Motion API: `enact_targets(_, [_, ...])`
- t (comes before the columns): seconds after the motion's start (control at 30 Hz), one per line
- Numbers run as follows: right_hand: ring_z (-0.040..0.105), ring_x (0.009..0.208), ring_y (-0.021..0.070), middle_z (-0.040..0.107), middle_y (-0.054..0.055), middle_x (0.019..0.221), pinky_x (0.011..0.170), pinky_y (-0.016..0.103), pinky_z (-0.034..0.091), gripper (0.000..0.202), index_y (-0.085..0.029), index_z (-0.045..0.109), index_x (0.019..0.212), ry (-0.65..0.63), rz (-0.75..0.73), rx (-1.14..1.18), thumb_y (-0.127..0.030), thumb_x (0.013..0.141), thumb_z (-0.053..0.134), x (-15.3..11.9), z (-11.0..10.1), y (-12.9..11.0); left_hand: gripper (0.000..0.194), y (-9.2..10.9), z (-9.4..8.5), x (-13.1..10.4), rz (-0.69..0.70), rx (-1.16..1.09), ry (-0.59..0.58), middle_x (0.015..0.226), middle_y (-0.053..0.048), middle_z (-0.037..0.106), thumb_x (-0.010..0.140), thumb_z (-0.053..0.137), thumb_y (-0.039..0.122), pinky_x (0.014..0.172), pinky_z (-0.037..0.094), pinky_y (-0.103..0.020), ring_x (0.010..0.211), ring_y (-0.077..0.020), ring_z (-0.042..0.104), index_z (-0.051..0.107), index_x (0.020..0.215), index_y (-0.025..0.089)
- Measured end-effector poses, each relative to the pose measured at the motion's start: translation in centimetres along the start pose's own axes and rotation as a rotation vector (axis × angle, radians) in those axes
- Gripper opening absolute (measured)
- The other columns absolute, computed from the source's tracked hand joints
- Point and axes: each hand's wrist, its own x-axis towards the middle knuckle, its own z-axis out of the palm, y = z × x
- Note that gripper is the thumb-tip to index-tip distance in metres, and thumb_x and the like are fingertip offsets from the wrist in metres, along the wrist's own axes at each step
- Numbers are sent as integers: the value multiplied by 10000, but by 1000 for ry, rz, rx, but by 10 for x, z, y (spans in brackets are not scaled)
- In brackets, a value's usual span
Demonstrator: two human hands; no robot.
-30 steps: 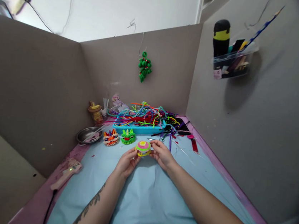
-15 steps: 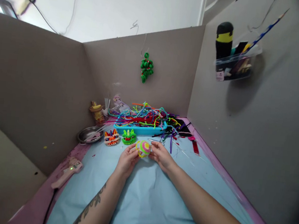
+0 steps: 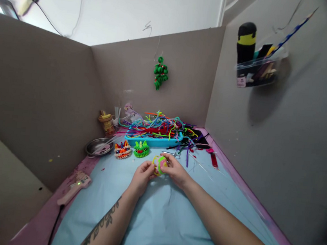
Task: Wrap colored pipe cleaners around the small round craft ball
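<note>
Directly between both hands (image 3: 142, 174) (image 3: 176, 172): striped ornament (image 3: 161, 164)

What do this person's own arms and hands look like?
Both forearms are bare, with no sleeve, watch or bracelet visible. A dark, leafy vine-shaped tattoo runs along the left forearm; the right forearm shows no marking. The left hand and right hand wear no gloves.

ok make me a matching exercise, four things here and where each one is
1. round multicoloured piece
2. green ornament
3. pink corded tool
4. tangled coloured stems

A. heaped in the blue tray
B. left side of the table
C. between left hand and right hand
D. hanging against the back partition

Pairs: 1-C, 2-D, 3-B, 4-A
</note>
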Motion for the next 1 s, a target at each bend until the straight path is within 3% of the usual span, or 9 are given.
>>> enact_targets(0.1, [575,1001,227,609,45,1048,866,348,440,548,-231,564,1083,15,-74,24,-230,574,768,1,-1,0,328,0,0,-1,34,23,-4,714,-10,655,632,780,401,684,465,-244,662,-121,602,623,755,141])
enact_targets(0.23, [577,1004,238,585,62,1068,874,378,442,510,-237,551,1078,40,-60,38,-259,604,736,4,-5,-1,335,0,0,-1,72,46,-25,754,-18,657,610,794,381,724,456,-256,716,-139,596,645,791,141])
enact_targets(0.4, [562,1053,225,581,57,1073,917,384,421,610,-262,480,1161,-32,-207,-167,-195,606,724,2,-5,1,354,-3,-2,2,85,60,-35,798,-36,658,662,745,425,721,454,-280,730,-159,596,635,848,146])
enact_targets(0.53, [537,1113,211,564,72,1159,917,359,425,655,-275,440,1233,-97,-283,-337,-187,647,718,-4,-1,2,310,-5,-7,5,119,79,13,687,4,614,678,731,423,639,420,-234,637,-126,546,595,755,155])
enact_targets(0.63, [564,1073,216,603,76,1127,916,361,427,511,-238,530,1162,-87,-231,-327,-294,689,716,-3,-2,1,315,-5,-9,6,124,68,40,673,13,599,657,746,416,625,414,-226,629,-121,532,585,733,157])
enact_targets(0.73, [616,837,193,669,42,882,794,339,469,298,-190,652,915,-72,-141,-318,-420,727,676,1,-6,0,329,-3,-7,5,96,34,43,669,12,595,650,751,419,589,404,-218,600,-111,524,583,733,149])
enact_targets(0.83, [580,642,153,648,8,670,669,297,463,297,-160,673,739,-113,-82,-301,-457,722,677,2,-7,0,351,1,-5,5,60,-21,37,665,6,596,662,742,435,568,406,-222,583,-111,537,573,760,143])
enact_targets(1.0, [596,620,157,681,24,664,679,309,459,314,-152,719,760,-199,-14,-236,-454,672,718,-3,-6,-5,355,5,-7,5,50,-112,42,617,38,553,665,754,419,518,386,-199,527,-84,508,537,777,162])
